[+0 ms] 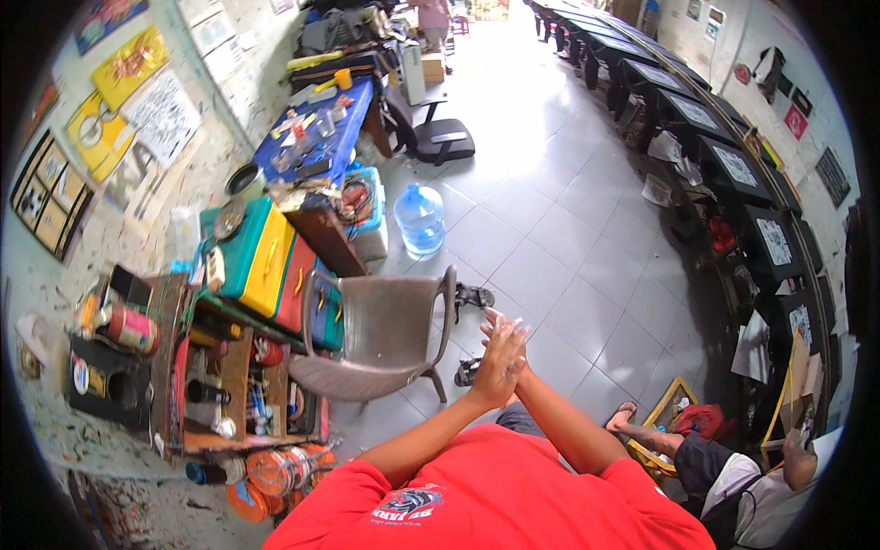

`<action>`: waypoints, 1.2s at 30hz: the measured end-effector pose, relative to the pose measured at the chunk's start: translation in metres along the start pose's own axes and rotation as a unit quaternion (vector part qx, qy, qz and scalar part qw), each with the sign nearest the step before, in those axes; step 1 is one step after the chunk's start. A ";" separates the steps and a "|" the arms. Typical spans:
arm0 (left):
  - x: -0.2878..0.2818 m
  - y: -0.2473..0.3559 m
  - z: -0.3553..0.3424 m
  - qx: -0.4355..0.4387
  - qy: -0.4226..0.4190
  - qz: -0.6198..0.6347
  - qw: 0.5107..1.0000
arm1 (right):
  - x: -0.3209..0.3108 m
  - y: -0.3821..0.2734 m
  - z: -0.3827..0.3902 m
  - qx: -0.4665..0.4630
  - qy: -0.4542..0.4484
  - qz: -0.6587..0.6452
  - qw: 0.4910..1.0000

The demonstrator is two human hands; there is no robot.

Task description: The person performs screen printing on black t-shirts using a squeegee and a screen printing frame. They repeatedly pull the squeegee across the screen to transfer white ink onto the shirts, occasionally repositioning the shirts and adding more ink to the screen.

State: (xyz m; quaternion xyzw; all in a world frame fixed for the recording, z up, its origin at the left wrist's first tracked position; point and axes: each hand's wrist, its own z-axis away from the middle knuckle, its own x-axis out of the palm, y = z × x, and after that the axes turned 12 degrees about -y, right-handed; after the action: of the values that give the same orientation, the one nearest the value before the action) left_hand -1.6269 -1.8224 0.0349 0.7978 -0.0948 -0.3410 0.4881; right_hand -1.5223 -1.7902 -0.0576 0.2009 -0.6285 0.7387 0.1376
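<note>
My left hand (500,365) and my right hand (517,346) meet in front of my red shirt, one laid against the other. Fingers of both look stretched out and point away from me. Nothing shows between them, though the palms are hidden. Nearest to them on the left stands a brown plastic armchair (385,316). Dark sandals (473,297) lie on the grey tiled floor (559,284) just beyond and beside my hands.
Coloured drawers (266,261) and a cluttered wooden shelf (229,390) line the left. Farther off are a large water bottle (420,220), a blue-covered table (353,137) and an office chair (445,139). Black printing stations (733,170) run along the right. A person (733,477) sits near right beside a yellow frame (674,403).
</note>
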 end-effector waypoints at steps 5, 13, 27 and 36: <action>0.023 -0.037 -0.121 0.003 -0.035 0.207 0.978 | -0.032 -0.090 -0.018 -0.026 0.113 0.300 0.947; 0.071 -0.009 -0.294 0.076 -0.061 0.252 0.963 | -0.131 -0.252 -0.105 -0.089 0.137 0.095 0.982; 0.029 -0.121 -0.553 -0.327 -0.010 0.694 0.642 | -0.258 -0.297 -0.304 -0.126 0.044 0.609 0.782; 0.023 -0.274 -0.765 0.139 -0.253 0.325 0.901 | -0.397 -0.438 -0.547 -0.107 0.071 0.227 0.965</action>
State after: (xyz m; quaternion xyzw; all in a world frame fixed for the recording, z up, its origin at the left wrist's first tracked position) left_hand -1.1729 -1.1487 0.0161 0.6694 -0.5154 -0.3375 0.4152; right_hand -1.0406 -1.1573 0.0683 -0.0158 -0.7217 0.6914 0.0314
